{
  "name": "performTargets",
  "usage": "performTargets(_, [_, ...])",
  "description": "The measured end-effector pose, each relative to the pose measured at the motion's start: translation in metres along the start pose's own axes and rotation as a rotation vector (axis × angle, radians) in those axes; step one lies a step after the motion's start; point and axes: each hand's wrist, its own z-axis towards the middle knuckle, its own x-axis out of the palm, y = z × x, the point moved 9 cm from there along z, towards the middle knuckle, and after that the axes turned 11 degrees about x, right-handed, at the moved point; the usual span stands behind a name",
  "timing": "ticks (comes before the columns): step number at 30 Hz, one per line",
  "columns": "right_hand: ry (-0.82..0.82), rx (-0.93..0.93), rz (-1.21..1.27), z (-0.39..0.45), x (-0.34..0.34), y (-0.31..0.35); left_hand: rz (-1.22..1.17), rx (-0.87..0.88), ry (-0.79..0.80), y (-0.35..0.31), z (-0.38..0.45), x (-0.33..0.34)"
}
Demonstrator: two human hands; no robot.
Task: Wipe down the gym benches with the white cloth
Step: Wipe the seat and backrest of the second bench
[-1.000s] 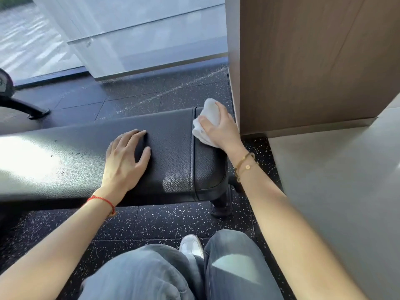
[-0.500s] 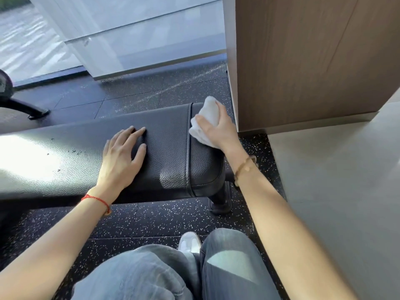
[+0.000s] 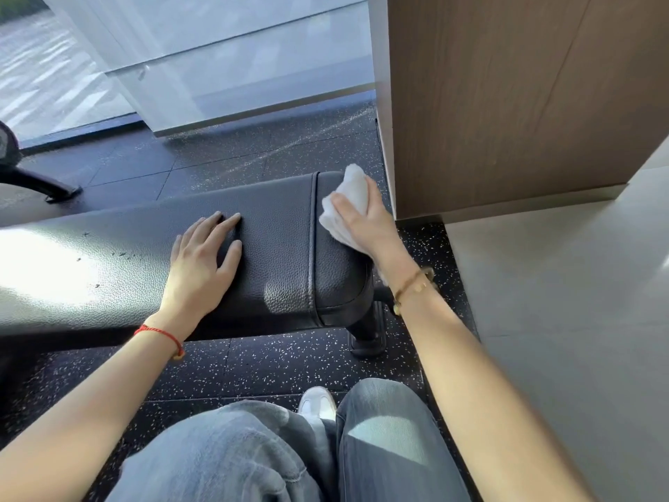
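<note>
A black padded gym bench runs across the view from the left edge to just past the middle. A seam divides off its short right end section. My right hand presses a crumpled white cloth onto that end section, near its far corner. My left hand lies flat on the main pad, fingers spread, left of the seam. Small dark specks dot the pad in the sunlit patch further left.
A wood-panelled pillar stands right beside the bench's end, a pale floor to its right. Speckled black rubber flooring surrounds the bench. Its foot rests near my knees. A dark machine base is at far left.
My right hand with the cloth has shifted slightly along the bench's end section. My left hand has stayed flat on the pad.
</note>
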Motion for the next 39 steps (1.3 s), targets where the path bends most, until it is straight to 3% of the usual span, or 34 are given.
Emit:
performTargets(8, [-0.095, -0.201, -0.093, -0.064, 0.005, -0.016, -0.003, 0.006, 0.002, -0.003, 0.0, -0.001])
performTargets(13, [0.01, -0.145, -0.076, -0.031, 0.004, -0.005, 0.015, 0.0, 0.002, -0.002, 0.001, -0.001])
performTargets(17, [-0.014, -0.09, -0.067, 0.006, 0.003, 0.014, 0.025, 0.005, 0.002, -0.001, 0.003, -0.001])
performTargets(22, [-0.028, -0.159, -0.16, -0.041, 0.007, -0.004, 0.038, 0.01, -0.01, 0.0, 0.005, -0.002])
performTargets(27, [-0.104, -0.462, -0.597, -0.105, 0.018, -0.001, 0.044, 0.015, -0.031, -0.001, 0.005, -0.006])
performTargets(33, [0.016, -0.93, -1.019, -0.14, 0.05, 0.013, 0.04, 0.004, -0.017, 0.0, 0.003, -0.006])
performTargets(39, [0.102, -0.934, -1.497, -0.137, 0.14, 0.021, -0.079, 0.089, 0.022, 0.024, 0.003, -0.018])
